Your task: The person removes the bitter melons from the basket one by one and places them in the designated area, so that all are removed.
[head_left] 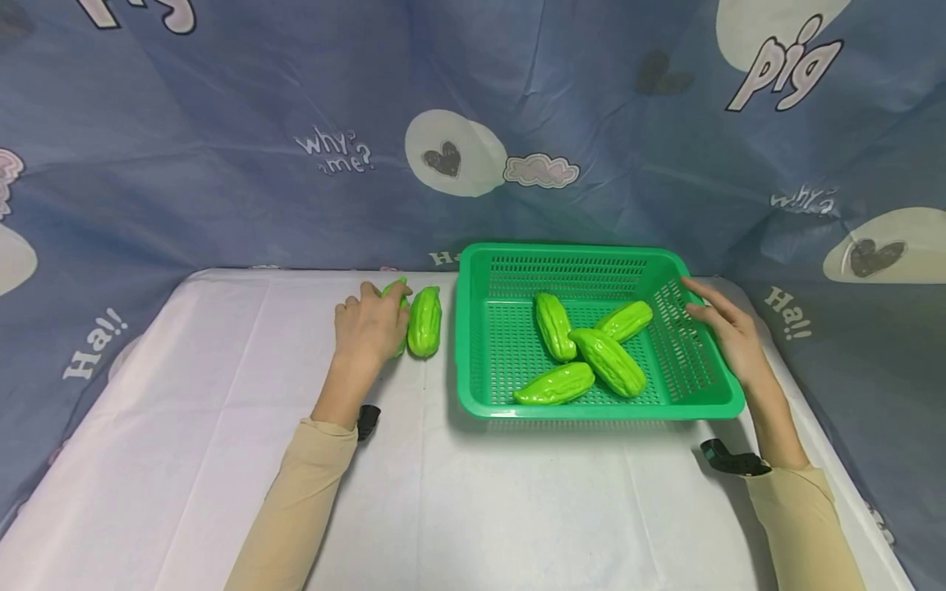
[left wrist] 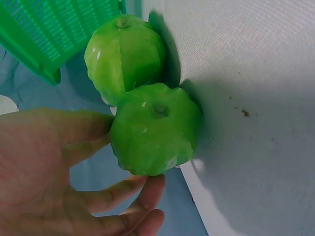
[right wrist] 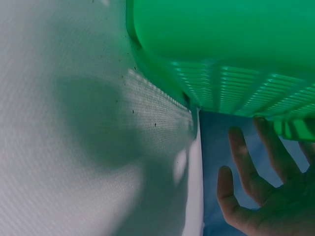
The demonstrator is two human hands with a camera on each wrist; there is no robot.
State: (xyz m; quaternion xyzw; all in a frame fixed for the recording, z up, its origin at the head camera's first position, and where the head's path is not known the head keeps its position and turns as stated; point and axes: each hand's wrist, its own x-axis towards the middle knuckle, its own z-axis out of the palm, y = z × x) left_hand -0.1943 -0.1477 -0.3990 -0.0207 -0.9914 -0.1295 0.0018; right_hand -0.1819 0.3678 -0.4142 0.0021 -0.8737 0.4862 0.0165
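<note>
My left hand (head_left: 372, 322) is over a green bitter melon (left wrist: 156, 130) lying on the white table, thumb on one side and fingertips curled against the other. In the head view the hand hides most of this melon. A second bitter melon (head_left: 424, 322) lies right beside it, closer to the basket. At the right, my right hand (head_left: 727, 332) rests against the end rim of a green plastic basket (head_left: 591, 412), its fingers (right wrist: 241, 152) extended and spread. Several bitter melons (head_left: 608, 361) lie inside the basket.
White cloth covers the table (head_left: 517, 509). A blue printed curtain (head_left: 296, 98) hangs behind and along both sides. Dark wrist cameras (head_left: 735, 460) sit on both forearms near the sleeves.
</note>
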